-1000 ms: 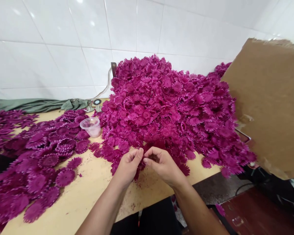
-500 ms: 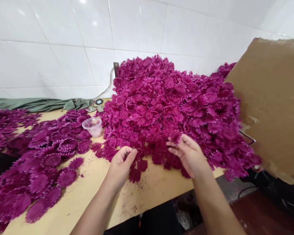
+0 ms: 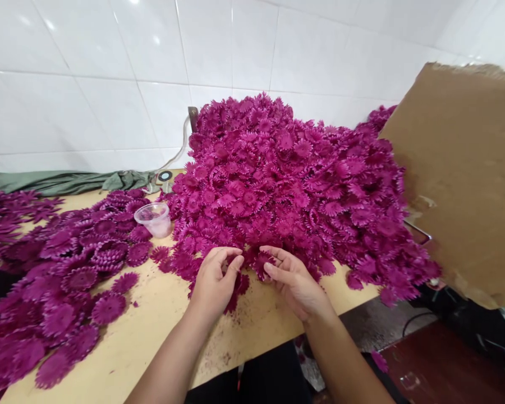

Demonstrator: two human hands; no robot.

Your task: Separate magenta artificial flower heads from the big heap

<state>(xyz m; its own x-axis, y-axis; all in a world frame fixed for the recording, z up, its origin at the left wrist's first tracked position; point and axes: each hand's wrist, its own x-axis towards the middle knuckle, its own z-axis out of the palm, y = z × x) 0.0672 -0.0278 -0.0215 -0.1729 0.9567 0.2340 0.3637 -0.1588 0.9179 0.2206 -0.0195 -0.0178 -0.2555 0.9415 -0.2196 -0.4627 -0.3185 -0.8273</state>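
Head view:
Your left hand (image 3: 216, 279): fingers curled to the thumb; hold hidden, cannot tell.
Your right hand (image 3: 293, 279): half closed, pinching a flower (image 3: 262, 264).
Flower: at the heap (image 3: 286, 179) foot, near the bench (image 3: 160, 314) edge.
Cup (image 3: 155, 217): left of heap.

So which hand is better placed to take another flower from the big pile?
Probably the right hand: it touches the foot of the big pile, though it pinches one flower now. The left hand, beside it, grips a small stack of flowers.

The right hand (image 3: 294, 280) comes back from the pile (image 3: 286, 179) with a flower (image 3: 262, 264), meeting the left hand (image 3: 214, 280).
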